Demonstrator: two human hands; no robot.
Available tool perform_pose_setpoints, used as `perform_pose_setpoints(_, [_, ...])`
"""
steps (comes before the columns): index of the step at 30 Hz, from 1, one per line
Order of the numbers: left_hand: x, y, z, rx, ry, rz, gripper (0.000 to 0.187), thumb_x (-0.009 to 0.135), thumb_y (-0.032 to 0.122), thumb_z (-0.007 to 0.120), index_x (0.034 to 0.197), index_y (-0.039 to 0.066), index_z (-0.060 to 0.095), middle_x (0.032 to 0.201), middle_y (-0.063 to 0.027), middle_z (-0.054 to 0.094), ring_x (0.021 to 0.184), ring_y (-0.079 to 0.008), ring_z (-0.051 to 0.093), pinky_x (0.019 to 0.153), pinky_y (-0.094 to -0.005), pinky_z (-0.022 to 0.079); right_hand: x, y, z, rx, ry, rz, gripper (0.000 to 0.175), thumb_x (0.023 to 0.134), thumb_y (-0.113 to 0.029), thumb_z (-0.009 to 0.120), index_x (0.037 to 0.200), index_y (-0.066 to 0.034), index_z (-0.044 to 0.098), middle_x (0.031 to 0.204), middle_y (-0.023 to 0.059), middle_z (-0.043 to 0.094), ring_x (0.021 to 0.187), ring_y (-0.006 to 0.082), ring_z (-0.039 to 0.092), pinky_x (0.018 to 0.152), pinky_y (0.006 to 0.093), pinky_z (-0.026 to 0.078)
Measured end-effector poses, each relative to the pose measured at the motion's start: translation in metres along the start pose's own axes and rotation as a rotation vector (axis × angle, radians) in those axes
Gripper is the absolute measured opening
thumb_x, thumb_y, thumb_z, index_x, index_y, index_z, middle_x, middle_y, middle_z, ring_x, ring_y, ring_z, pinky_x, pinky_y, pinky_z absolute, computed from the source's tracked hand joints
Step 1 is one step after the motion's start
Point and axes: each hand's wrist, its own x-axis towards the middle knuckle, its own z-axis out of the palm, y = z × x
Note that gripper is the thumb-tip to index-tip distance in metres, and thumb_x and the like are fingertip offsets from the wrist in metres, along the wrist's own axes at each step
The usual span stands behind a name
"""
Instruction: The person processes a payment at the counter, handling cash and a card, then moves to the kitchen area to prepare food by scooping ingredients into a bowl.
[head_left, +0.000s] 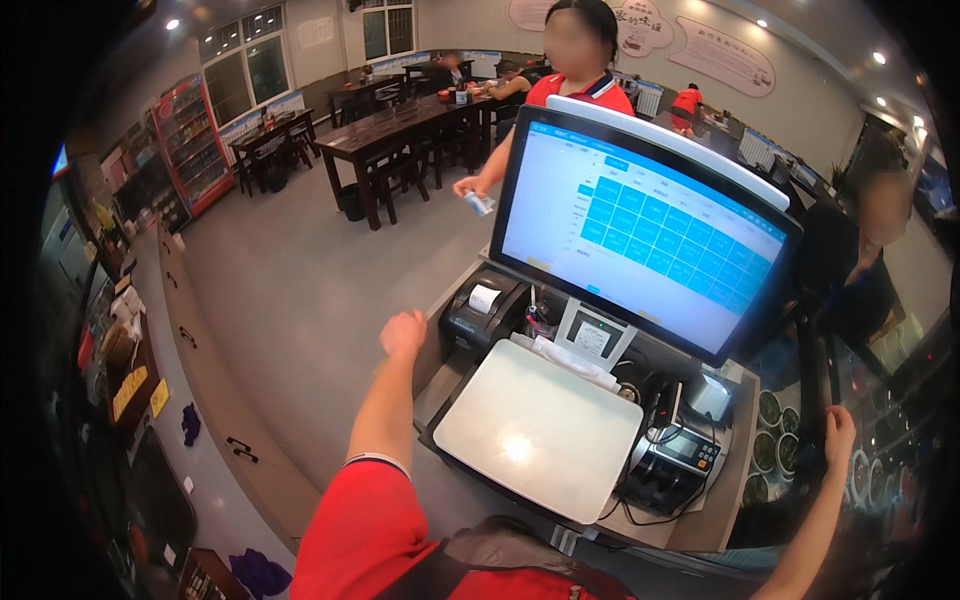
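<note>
My left hand (403, 332) is loosely curled over the left edge of the checkout counter, beside a black receipt printer (484, 307) with paper showing. My right hand (839, 433) is at the right, by the dark edge of a glass display case; whether it touches the edge I cannot tell. Between them lies a scale with a pale flat plate (536, 431). Behind it stands a large lit touchscreen monitor (645, 232). A banknote counter (675, 454) with a keypad sits right of the scale, and a small framed display (595, 337) stands behind the plate.
Across the counter, a person in a red shirt (536, 94) holds a small folded paper (478, 202). Another person in dark clothes (847, 262) stands at the right. Bowls (765, 450) sit inside the display case. A long side counter (217, 420) runs along the left, with dining tables (405, 124) beyond.
</note>
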Motion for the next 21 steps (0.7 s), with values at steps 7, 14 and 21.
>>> perform_pose_setpoints(7, [-0.001,0.002,-0.003,0.001,0.003,0.024,0.053,0.098,0.042,0.039,0.096,0.004,0.075,0.098,-0.0195,0.072,0.094,-0.0367,0.07,0.083,-0.046,0.056,0.005,0.024,0.003,0.054,-0.006,-0.057,0.012,0.095,-0.007,0.057,0.101,-0.0004,0.065,0.091,0.0081,0.064,0.085,0.0173,0.061,0.078,0.0294,0.048])
perform_pose_setpoints(14, [0.001,-0.001,0.001,-0.038,0.024,0.022,0.05,0.097,0.041,0.04,0.097,0.004,0.074,0.098,-0.0196,0.072,0.094,-0.0363,0.07,0.083,-0.046,0.056,0.012,0.042,0.004,0.124,-0.098,-0.026,0.015,0.097,-0.008,0.056,0.106,0.0003,0.064,0.1,0.0076,0.064,0.095,0.0162,0.06,0.088,0.0285,0.047])
perform_pose_setpoints(21, [-0.001,-0.001,0.001,-0.135,0.143,0.025,0.044,0.096,0.042,0.047,0.1,0.003,0.067,0.096,-0.0178,0.071,0.096,-0.0371,0.068,0.084,-0.0462,0.054,0.013,0.049,0.006,0.099,-0.086,-0.049,0.017,0.098,-0.009,0.055,0.108,0.0004,0.064,0.103,0.0081,0.065,0.098,0.0172,0.06,0.09,0.0292,0.046])
